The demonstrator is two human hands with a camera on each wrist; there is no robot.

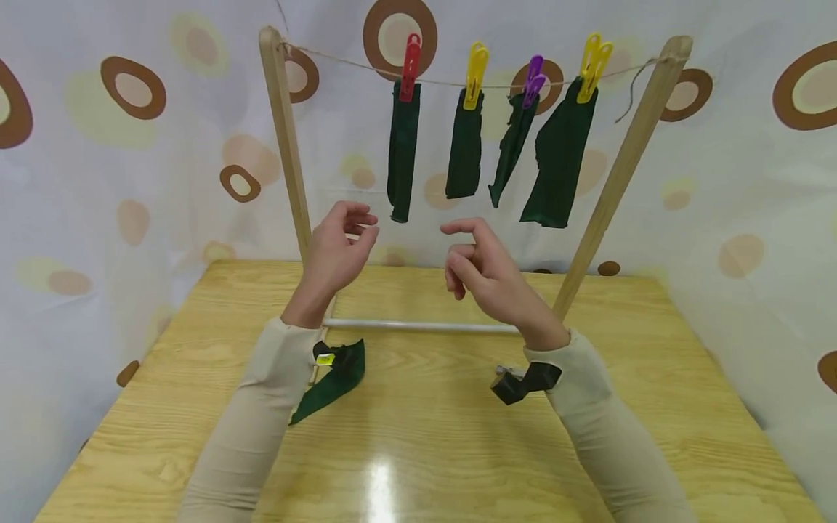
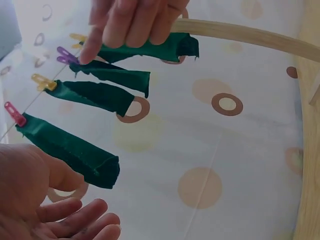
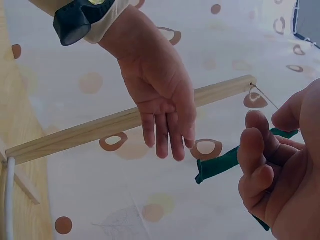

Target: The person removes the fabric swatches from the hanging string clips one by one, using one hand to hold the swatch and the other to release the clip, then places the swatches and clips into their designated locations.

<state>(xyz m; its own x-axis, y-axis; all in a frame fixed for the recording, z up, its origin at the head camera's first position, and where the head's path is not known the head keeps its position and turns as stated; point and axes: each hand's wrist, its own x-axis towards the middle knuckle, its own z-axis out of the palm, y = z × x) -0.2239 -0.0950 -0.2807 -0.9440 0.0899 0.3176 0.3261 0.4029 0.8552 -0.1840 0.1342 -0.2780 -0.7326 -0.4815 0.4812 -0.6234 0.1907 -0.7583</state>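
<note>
Dark green cloth strips hang from a string (image 1: 366,67): one cloth (image 1: 402,156) under a red clothespin (image 1: 410,67), another (image 1: 465,149) under a yellow clothespin (image 1: 474,76). Further right, a narrow cloth (image 1: 513,145) hangs from a purple clothespin (image 1: 533,81), and a wider one (image 1: 564,163) from yellow clothespin plastic (image 1: 593,65). My left hand (image 1: 333,250), fingers relaxed and empty, hovers below and left of the first cloth. Opposite it, my right hand (image 1: 487,276) holds nothing; its index finger points left and the other fingers bend loosely. Neither hand touches a cloth.
Wooden posts (image 1: 288,145) (image 1: 621,174) carry the string, with a white rod (image 1: 425,326) between them low down. Another green cloth (image 1: 340,385) lies on the wooden table (image 1: 418,450), partly behind my left wrist. A patterned curtain (image 1: 719,181) stands behind.
</note>
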